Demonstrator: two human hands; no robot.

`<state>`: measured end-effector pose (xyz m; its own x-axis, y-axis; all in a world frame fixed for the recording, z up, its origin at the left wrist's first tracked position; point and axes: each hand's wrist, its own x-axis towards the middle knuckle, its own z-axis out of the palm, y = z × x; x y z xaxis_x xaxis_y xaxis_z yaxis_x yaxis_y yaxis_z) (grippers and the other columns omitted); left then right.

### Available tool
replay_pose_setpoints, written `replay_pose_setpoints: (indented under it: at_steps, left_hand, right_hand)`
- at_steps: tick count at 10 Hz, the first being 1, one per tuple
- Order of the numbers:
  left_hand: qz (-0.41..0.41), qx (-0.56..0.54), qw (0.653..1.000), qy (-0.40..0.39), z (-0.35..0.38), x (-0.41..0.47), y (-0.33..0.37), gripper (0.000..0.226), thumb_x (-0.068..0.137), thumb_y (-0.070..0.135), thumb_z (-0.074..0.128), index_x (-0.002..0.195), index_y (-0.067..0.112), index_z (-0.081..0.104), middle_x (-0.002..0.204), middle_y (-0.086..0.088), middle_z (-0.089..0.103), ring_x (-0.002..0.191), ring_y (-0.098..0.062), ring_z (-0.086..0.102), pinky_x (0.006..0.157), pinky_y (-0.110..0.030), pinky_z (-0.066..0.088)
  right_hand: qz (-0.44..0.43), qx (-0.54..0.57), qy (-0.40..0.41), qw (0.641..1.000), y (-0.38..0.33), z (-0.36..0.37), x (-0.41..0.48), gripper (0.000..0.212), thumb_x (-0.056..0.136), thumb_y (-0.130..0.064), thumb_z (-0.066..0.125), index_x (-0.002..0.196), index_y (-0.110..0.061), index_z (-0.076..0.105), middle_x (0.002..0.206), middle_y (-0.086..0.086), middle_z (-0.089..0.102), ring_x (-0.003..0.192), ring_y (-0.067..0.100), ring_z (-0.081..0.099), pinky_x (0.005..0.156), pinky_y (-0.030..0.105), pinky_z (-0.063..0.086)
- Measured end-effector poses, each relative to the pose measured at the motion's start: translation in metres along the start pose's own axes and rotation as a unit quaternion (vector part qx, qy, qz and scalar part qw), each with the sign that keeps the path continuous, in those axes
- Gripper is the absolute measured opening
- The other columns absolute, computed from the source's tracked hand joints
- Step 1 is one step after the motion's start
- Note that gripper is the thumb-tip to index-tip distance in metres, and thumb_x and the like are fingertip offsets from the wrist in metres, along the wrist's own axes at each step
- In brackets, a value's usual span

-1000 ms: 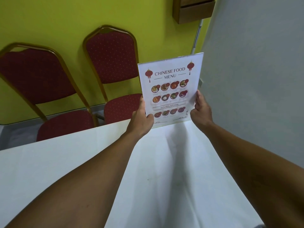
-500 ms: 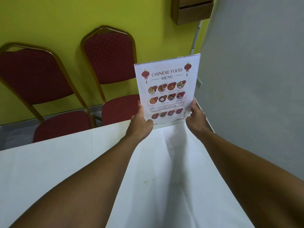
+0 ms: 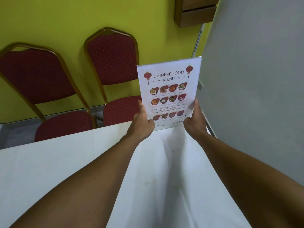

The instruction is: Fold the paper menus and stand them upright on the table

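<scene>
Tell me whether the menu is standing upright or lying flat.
Upright. The menu stands on its bottom edge at the table's far edge, steadied by the left hand and right hand.

Both hands, left hand (image 3: 142,124) and right hand (image 3: 195,122), grip the menu (image 3: 169,94) upright at the counter's (image 3: 65,162) far edge, two red chairs (image 3: 113,63) behind.

Two red upholstered chairs with gold frames, left chair (image 3: 44,89) and right chair (image 3: 115,76), stand side by side beyond the table's far edge against a yellow-green wall (image 3: 65,17). Wooden wall box (image 3: 195,12) mounted above. Grey wall (image 3: 256,79) to the right.
</scene>
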<state>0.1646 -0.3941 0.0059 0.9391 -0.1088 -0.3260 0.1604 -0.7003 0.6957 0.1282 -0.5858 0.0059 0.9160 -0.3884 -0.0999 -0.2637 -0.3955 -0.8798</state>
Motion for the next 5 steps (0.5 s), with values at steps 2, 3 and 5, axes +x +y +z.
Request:
replay_pose_setpoints:
  at_steps: [2,3,5]
  left_hand:
    - [0.001,0.003,1.000,0.021,0.000,0.001,0.007,0.090,0.091,0.015,0.047,0.161,0.028,-0.009,0.139,-0.005,0.056,0.113,-0.028,0.060,0.087,-0.047,0.057]
    - [-0.002,0.026,1.000,-0.004,-0.006,-0.003,0.008,0.091,0.092,0.018,0.047,0.161,0.026,-0.011,0.150,-0.003,0.048,0.128,-0.029,0.054,0.096,-0.048,0.052]
    - [0.038,0.133,0.990,0.002,-0.032,-0.015,0.002,0.080,0.099,0.024,0.043,0.162,0.017,-0.006,0.170,-0.002,0.003,0.157,-0.020,0.007,0.122,-0.042,0.015]
  right_hand:
    - [0.012,-0.012,0.012,1.000,0.000,0.002,0.006,0.073,0.086,0.000,0.054,0.151,-0.018,0.029,0.142,0.005,0.053,0.120,0.025,0.055,0.085,0.040,0.053]
    - [0.025,-0.051,0.007,0.998,-0.003,0.000,0.005,0.074,0.087,-0.007,0.055,0.153,-0.019,0.025,0.151,0.005,0.044,0.134,0.030,0.046,0.098,0.049,0.051]
    - [-0.055,-0.137,0.060,0.987,-0.015,0.019,-0.012,0.080,0.094,-0.018,0.054,0.159,-0.014,0.008,0.168,0.004,0.010,0.154,0.023,0.010,0.119,0.046,0.023]
